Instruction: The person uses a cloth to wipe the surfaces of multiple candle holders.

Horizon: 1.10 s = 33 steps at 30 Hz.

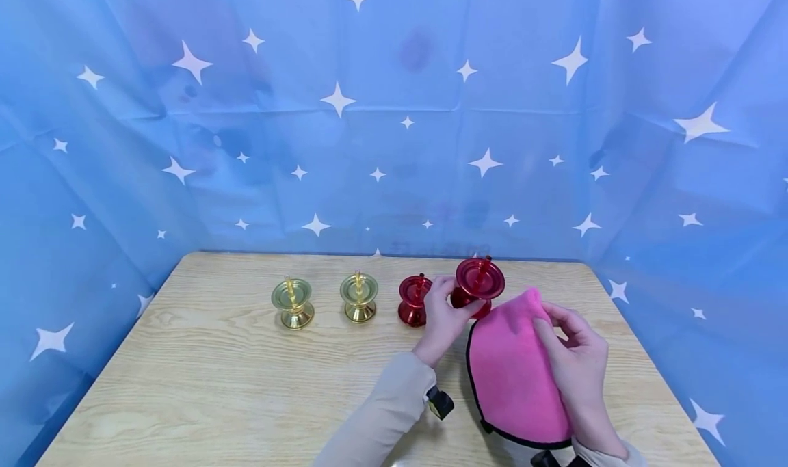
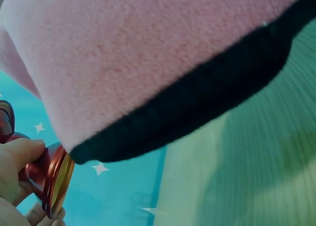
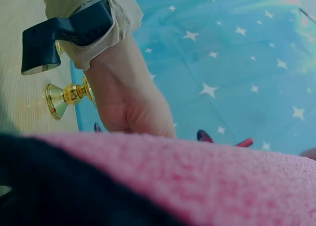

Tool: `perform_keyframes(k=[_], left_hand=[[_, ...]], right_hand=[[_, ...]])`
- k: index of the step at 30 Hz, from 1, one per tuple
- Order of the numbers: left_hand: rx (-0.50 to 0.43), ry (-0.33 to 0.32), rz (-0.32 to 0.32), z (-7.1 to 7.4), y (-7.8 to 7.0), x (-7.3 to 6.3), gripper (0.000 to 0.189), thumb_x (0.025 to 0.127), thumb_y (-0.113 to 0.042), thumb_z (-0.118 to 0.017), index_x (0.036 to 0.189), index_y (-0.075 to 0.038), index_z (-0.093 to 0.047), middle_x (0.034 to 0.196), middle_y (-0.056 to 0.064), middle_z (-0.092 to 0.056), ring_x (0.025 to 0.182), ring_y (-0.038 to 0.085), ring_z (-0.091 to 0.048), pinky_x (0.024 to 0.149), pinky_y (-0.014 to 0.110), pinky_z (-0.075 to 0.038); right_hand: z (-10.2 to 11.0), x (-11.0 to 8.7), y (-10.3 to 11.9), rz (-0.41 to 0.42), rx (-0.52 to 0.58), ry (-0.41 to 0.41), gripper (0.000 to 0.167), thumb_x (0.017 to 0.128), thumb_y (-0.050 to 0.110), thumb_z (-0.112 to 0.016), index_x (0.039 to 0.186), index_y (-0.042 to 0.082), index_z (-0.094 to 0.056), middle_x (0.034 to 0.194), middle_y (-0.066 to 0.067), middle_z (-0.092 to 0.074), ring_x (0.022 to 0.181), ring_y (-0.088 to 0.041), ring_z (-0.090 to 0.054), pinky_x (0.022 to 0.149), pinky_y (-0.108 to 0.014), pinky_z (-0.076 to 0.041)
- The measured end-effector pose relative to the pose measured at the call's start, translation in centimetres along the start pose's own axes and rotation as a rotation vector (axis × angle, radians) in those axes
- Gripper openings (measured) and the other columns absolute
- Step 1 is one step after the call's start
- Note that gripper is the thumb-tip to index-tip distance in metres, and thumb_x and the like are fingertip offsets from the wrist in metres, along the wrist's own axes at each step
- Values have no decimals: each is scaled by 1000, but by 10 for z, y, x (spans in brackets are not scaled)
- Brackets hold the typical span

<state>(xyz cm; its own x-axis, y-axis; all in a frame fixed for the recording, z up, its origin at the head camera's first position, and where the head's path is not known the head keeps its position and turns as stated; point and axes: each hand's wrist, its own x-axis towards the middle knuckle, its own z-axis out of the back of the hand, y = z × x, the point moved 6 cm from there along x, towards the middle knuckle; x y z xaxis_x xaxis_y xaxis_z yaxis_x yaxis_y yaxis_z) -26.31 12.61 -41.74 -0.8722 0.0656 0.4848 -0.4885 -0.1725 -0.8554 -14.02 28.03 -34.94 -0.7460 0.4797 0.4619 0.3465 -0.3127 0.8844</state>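
My left hand [image 1: 444, 316] grips a red metal candle holder [image 1: 479, 279] with a wide dish and a short upright pin. In the left wrist view, the gold hollow underside of this candle holder [image 2: 60, 184] shows, so it is off the table. My right hand [image 1: 575, 357] pinches the top of a pink fleecy cloth [image 1: 517, 371] with black edging, which hangs down beside the held candle holder. A second red candle holder [image 1: 411, 310] stands just left of my left hand, partly covered by it. In the right wrist view the cloth [image 3: 212, 176] hides the left fingers.
Two gold candle holders, one at far left [image 1: 295, 303] and one nearer the middle [image 1: 360, 296], stand in the same row on the wooden table [image 1: 234, 385]. A blue curtain [image 1: 406, 180] with white stars surrounds the back and sides. Each wrist wears a black device [image 1: 440, 403].
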Motion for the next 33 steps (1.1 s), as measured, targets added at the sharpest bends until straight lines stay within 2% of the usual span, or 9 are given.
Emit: perform_keyframes(k=[8,16,22,26,33], left_hand=[[113,1,17,-11,11,-6,24,73,-24,-80,91,-11,-71,93,-1,-63,91,15,-50,81,27,-41],[198,23,48,-22,23,-9,25,73,-27,-80,87,-9,-70,94,0,-64,94,16,-54,82,27,-45],[262,75,30,-31,29,-11,25,74,-26,-80,91,-10,-70,95,1,-63,93,15,-54,84,26,-45],[265,104,10,-37,32,-14,26,74,-25,-80,91,-10,-70,95,1,-62,94,15,-52,84,25,-44],[240,85,63,-41,44,-18,23,73,-21,-81,87,-7,-69,95,3,-63,94,17,-53,83,25,-45]], right_hand=[[7,0,-5,-54,-68,-46,18,82,-5,-65,100,-7,-68,75,5,-64,64,-4,-56,47,-12,-42],[7,1,-9,-72,28,-58,17,80,-9,-65,97,-9,-68,74,1,-64,66,-4,-58,48,-12,-44],[11,0,-10,-75,-19,-67,17,81,-8,-65,97,-8,-68,74,3,-64,65,-4,-57,47,-12,-43],[14,0,-10,-64,-50,-65,18,81,-7,-66,98,-8,-68,74,5,-65,64,-3,-56,47,-12,-42],[17,1,-13,-77,23,-75,16,79,-10,-65,95,-9,-68,72,2,-64,62,-3,-57,46,-12,-42]])
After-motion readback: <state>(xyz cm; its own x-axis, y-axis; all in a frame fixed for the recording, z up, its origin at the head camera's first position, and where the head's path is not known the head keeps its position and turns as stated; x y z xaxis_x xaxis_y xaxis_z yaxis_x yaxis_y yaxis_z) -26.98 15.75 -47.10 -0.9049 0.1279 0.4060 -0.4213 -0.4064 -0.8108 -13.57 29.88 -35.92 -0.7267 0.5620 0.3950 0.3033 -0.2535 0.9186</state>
